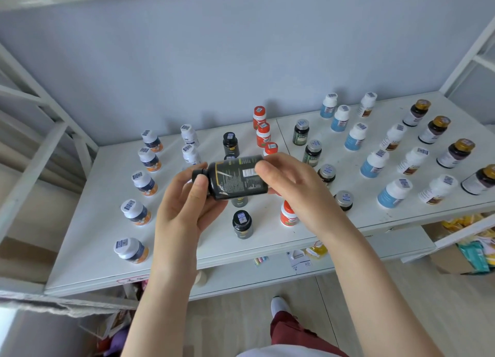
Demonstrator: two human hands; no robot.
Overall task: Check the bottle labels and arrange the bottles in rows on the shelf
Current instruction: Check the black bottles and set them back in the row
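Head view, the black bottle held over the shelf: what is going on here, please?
A person seems to be checking a label. The black bottle lies sideways above the white shelf, its printed label and barcode facing the camera. The left grip holds its cap end, the right grip its base end. The other bottles stand upright on the shelf in rows by kind, such as the blue-labelled bottles on the right.

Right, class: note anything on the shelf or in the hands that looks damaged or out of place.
The black bottle, held on its side by the left hand and right hand, has pale scuffs across its label.
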